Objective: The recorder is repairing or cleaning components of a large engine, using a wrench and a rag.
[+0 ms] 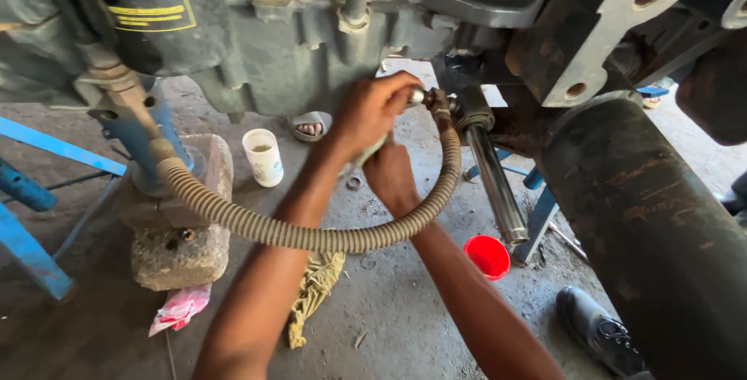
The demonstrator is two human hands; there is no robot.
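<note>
Both forearms are showing bare, no sleeves, no gloves, no watch or rings visible. Left hand (372, 112) and right hand (391, 178) are looking grimy w/ dust. A black lace-up shoe (601, 332) is showing at bottom right, scuffed and dusty.

The left hand (372, 110) grips the metal end fitting (433, 101) of a ribbed hose (311, 234). The right hand (389, 174) sits just below it, at six o'clock. A white cup (263, 157) stands at nine o'clock, a red cap (487, 255) at four.
</note>
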